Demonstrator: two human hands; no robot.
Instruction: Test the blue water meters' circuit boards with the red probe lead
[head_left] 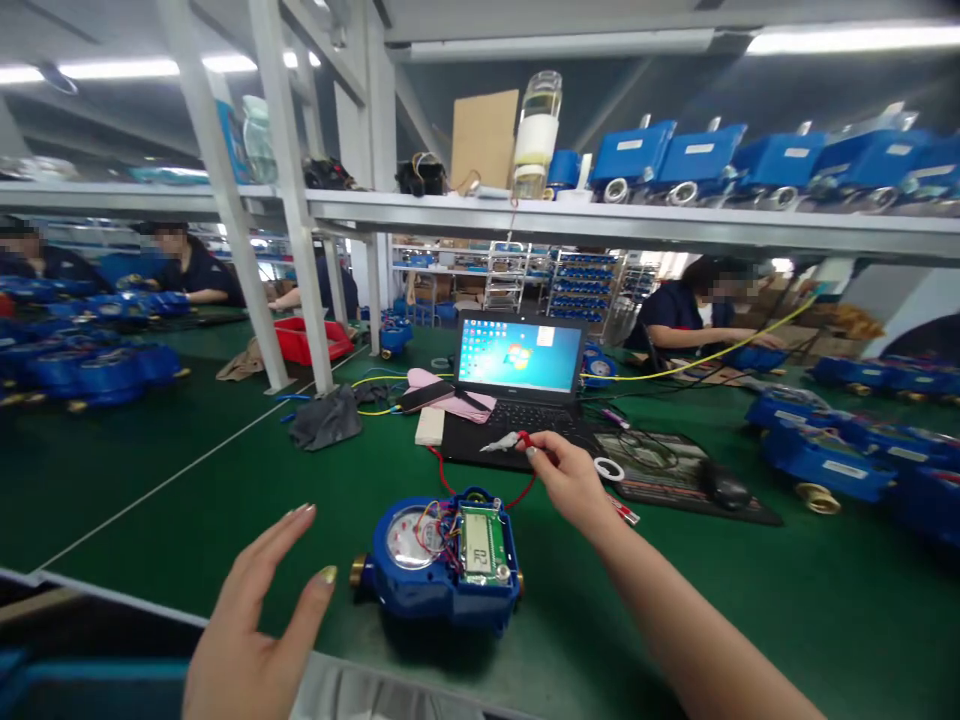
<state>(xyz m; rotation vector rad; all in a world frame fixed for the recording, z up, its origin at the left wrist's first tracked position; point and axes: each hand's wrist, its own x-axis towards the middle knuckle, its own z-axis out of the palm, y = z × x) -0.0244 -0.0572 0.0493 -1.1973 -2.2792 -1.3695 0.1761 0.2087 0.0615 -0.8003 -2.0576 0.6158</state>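
Observation:
A blue water meter point(420, 590) stands in front of me on the green table. Its round dial, thin coloured wires and a small green circuit board with a display point(478, 545) are exposed. Left of the meter, my left hand point(259, 615) is held with thumb and fingers apart, touching nothing. Beyond the meter, my right hand point(566, 475) pinches the red end of a small silver clip point(504, 441) in front of the laptop. A red wire point(442, 470) runs near the clip and behind the meter; where it ends is hidden.
An open laptop point(521, 355) stands behind the meter, with a mouse point(724, 485) on a pad to its right. More blue meters point(825, 455) line the right side. A grey cloth point(326, 418) lies left, by white shelf posts point(300, 250). Co-workers sit further back.

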